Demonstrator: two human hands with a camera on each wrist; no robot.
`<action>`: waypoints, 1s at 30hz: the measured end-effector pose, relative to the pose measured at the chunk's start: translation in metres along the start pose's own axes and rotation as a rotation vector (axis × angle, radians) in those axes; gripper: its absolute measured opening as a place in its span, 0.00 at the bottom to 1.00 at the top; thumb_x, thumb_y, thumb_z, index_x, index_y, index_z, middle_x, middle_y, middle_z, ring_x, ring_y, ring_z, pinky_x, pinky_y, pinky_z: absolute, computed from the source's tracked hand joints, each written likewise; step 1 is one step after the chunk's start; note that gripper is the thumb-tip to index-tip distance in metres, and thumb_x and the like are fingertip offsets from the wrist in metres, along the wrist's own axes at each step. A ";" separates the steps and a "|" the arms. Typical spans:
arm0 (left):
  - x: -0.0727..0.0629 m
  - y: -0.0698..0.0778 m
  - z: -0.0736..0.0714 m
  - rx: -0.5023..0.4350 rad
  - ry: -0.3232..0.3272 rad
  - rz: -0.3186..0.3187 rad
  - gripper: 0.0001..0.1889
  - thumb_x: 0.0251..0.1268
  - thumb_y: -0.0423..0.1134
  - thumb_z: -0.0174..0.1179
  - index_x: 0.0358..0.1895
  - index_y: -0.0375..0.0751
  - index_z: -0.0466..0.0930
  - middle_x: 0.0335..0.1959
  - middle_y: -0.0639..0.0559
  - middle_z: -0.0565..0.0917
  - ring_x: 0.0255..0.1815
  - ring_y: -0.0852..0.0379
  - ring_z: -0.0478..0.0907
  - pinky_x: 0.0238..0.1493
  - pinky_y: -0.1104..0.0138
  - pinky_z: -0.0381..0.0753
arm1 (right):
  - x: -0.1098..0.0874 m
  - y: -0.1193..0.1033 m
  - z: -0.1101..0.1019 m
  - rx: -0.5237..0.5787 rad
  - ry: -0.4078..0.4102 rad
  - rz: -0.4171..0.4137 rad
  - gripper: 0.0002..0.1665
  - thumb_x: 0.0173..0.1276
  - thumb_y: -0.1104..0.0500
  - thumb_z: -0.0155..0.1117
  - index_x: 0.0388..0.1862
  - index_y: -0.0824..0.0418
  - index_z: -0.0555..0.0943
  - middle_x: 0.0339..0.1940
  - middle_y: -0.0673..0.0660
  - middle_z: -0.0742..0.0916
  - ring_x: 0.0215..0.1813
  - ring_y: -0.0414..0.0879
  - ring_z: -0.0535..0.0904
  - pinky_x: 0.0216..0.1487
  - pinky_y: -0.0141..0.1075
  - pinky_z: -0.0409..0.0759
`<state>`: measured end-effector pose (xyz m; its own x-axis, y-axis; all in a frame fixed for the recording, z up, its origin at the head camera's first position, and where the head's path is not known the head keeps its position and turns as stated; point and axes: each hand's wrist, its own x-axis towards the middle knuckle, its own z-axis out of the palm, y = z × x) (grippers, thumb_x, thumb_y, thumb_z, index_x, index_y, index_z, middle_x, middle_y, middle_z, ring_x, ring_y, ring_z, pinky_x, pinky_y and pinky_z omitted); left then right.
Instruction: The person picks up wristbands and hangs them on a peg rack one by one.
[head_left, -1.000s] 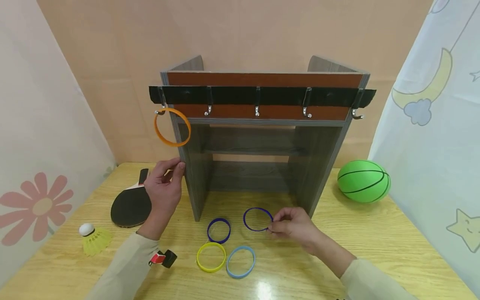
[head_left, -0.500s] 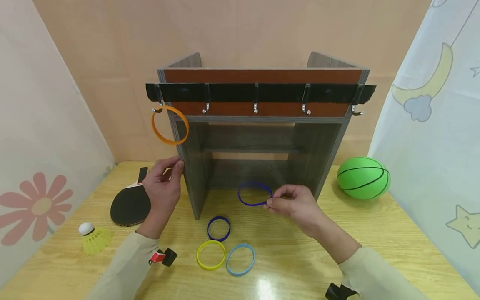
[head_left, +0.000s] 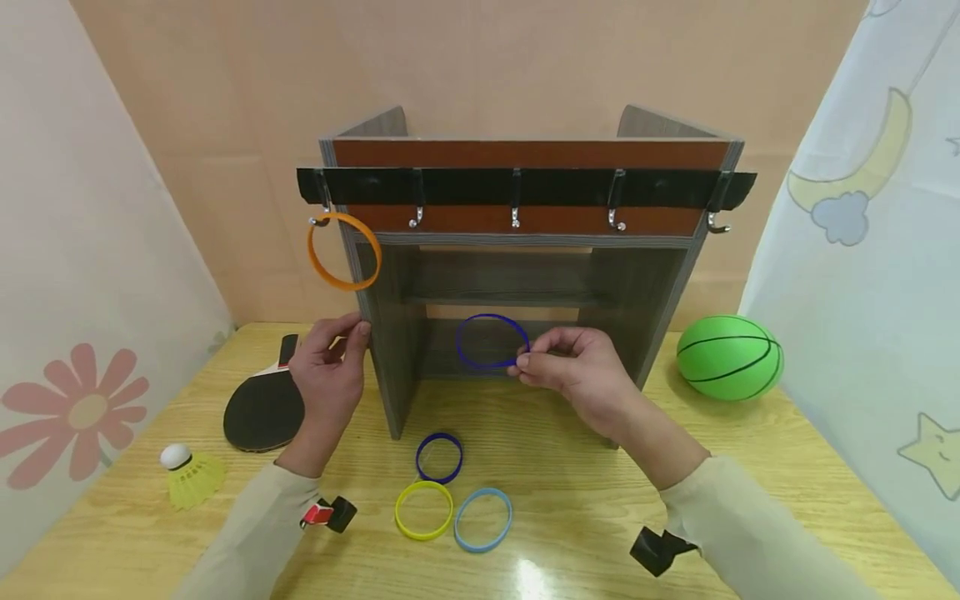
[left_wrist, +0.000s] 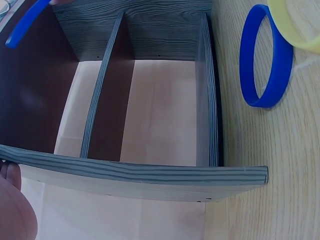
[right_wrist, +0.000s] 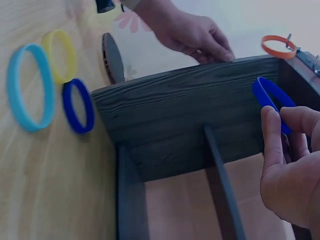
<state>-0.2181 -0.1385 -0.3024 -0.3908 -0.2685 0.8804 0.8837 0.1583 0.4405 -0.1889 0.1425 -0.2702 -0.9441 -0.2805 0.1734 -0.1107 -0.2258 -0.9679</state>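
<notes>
My right hand (head_left: 581, 367) pinches the near right edge of a dark blue silicone wristband (right_wrist: 258, 95) between thumb and fingers. The band is held up in front of the rack's inner shelves, below the row of hooks. With thumb and fingertips, my left hand (head_left: 326, 371) grips the front edge of the grey wooden rack's left side panel (left_wrist: 135, 172). An orange wristband (head_left: 345, 286) hangs on the leftmost hook, just above that hand. Several metal hooks, such as the middle hook (head_left: 515, 218), line a black strip (head_left: 465, 187) across the rack's top.
On the table lie another dark blue wristband (left_wrist: 246, 55), a yellow wristband (head_left: 423, 537) and a light blue wristband (head_left: 483, 549). At left are a black table tennis bat (head_left: 262, 412) and a yellow shuttlecock (head_left: 195, 479). A green ball (head_left: 729, 358) sits at right.
The right hand has raised the dark blue wristband from near the tabletop to the height of the lower shelf, drifting slightly left. The left hand keeps its place on the side panel.
</notes>
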 end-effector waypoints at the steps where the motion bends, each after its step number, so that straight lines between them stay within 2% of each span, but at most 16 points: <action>1: 0.000 0.001 0.000 -0.001 -0.001 0.000 0.05 0.53 0.14 0.59 0.35 0.13 0.77 0.27 0.32 0.77 0.31 0.60 0.78 0.39 0.72 0.81 | 0.001 -0.002 0.002 0.005 0.001 -0.007 0.10 0.60 0.77 0.60 0.26 0.64 0.78 0.33 0.61 0.82 0.38 0.52 0.85 0.47 0.42 0.81; 6: 0.001 0.002 0.001 -0.001 0.001 0.003 0.05 0.55 0.16 0.60 0.35 0.14 0.78 0.27 0.37 0.79 0.32 0.59 0.77 0.40 0.72 0.81 | 0.006 -0.013 0.016 0.036 -0.013 -0.048 0.10 0.59 0.77 0.61 0.26 0.64 0.79 0.34 0.61 0.82 0.39 0.53 0.85 0.46 0.41 0.81; 15: -0.005 -0.022 -0.005 -0.003 0.013 0.016 0.06 0.54 0.16 0.61 0.36 0.17 0.80 0.28 0.38 0.80 0.32 0.60 0.78 0.39 0.72 0.81 | 0.014 -0.035 0.040 0.084 -0.081 -0.116 0.11 0.61 0.77 0.59 0.27 0.64 0.79 0.33 0.60 0.82 0.40 0.54 0.84 0.48 0.42 0.80; 21: -0.006 -0.026 -0.005 -0.010 0.019 0.015 0.05 0.55 0.17 0.61 0.36 0.20 0.81 0.28 0.39 0.80 0.32 0.59 0.78 0.38 0.72 0.81 | 0.021 -0.046 0.051 0.136 -0.101 -0.145 0.13 0.61 0.79 0.58 0.25 0.64 0.80 0.34 0.61 0.82 0.37 0.53 0.84 0.45 0.40 0.81; 27: -0.002 -0.010 -0.001 -0.031 0.015 0.020 0.05 0.53 0.13 0.58 0.34 0.14 0.78 0.28 0.43 0.80 0.32 0.60 0.78 0.37 0.73 0.81 | 0.027 -0.049 0.059 0.180 -0.122 -0.167 0.15 0.61 0.80 0.56 0.24 0.64 0.80 0.32 0.61 0.83 0.35 0.51 0.85 0.44 0.38 0.82; 30: -0.001 -0.003 0.001 -0.029 0.013 0.023 0.04 0.53 0.13 0.58 0.33 0.13 0.77 0.28 0.41 0.80 0.32 0.60 0.78 0.37 0.73 0.81 | 0.029 -0.053 0.062 0.208 -0.130 -0.183 0.14 0.61 0.80 0.55 0.25 0.65 0.80 0.32 0.61 0.83 0.35 0.51 0.85 0.44 0.38 0.82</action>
<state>-0.2208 -0.1376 -0.3040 -0.3674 -0.2780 0.8875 0.8993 0.1373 0.4153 -0.1913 0.0886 -0.2026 -0.8649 -0.3319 0.3765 -0.1968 -0.4658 -0.8627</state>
